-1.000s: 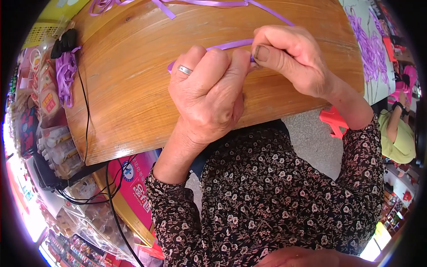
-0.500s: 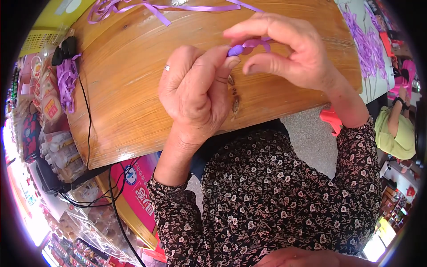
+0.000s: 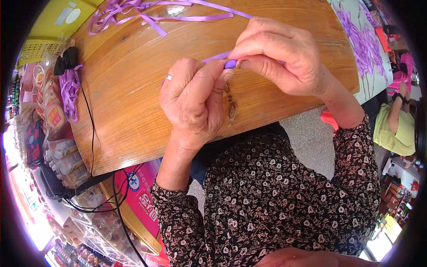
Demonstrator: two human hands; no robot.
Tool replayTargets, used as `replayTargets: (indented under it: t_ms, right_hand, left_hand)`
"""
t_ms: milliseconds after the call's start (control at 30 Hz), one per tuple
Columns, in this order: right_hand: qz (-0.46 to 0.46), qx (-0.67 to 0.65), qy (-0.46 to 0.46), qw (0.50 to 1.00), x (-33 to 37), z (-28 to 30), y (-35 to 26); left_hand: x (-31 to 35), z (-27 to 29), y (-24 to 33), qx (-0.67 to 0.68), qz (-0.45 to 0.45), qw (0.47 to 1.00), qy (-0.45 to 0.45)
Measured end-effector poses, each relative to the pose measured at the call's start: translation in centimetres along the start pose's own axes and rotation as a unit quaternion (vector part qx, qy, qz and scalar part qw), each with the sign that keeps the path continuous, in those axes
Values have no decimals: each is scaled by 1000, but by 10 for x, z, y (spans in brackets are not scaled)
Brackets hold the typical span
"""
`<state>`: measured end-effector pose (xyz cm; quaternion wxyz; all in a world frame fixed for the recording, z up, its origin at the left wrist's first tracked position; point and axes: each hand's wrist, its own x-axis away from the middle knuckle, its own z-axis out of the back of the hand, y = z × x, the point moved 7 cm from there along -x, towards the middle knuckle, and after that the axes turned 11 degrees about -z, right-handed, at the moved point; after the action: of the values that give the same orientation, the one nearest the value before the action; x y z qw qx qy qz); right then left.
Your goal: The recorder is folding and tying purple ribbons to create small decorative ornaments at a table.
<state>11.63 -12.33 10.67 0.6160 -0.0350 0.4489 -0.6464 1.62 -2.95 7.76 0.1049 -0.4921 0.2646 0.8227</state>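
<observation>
A small rolled or folded bit of purple ribbon (image 3: 230,64) sits above the middle of the wooden table. My left hand (image 3: 191,95) pinches it between thumb and forefinger, the other fingers curled in; a ring shows on one finger. From the right, my right hand (image 3: 282,58) closes thumb and fingertips on the same ribbon, touching its right end. A flat strip of ribbon (image 3: 217,57) passes behind the fingertips. How the ribbon is folded inside the fingers is hidden. Both hands are held over the near part of the table.
Loose purple ribbons (image 3: 133,13) lie along the table's (image 3: 133,93) far edge. More hang in a bundle (image 3: 69,89) at the left and spread over a white surface (image 3: 369,82) at the right. A black cable (image 3: 91,122) crosses the left edge. Another person (image 3: 396,127) is at far right.
My right hand has gone from spread fingers to a pinch on the ribbon, moving slightly left. The left hand keeps its pinch. A ribbon strip now shows behind the fingertips.
</observation>
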Motion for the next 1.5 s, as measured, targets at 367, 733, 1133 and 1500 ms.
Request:
replayTargets:
  t_ms: [367, 733, 1133, 1500]
  right_hand:
    - [-127, -90, -52, 986, 35, -16, 27]
    - [-262, -258, -49, 928, 58, 20, 52]
    - [-263, -17, 481, 836, 169, 305, 89]
    - [-249, 388, 335, 821, 179, 316, 156]
  left_hand:
    - [-2, -22, 27, -92, -115, 982, -115]
    - [-4, -43, 25, -43, -15, 982, -182]
    - [0, -57, 3, 51, 101, 978, -177]
    - [-5, -74, -9, 59, 118, 967, -218]
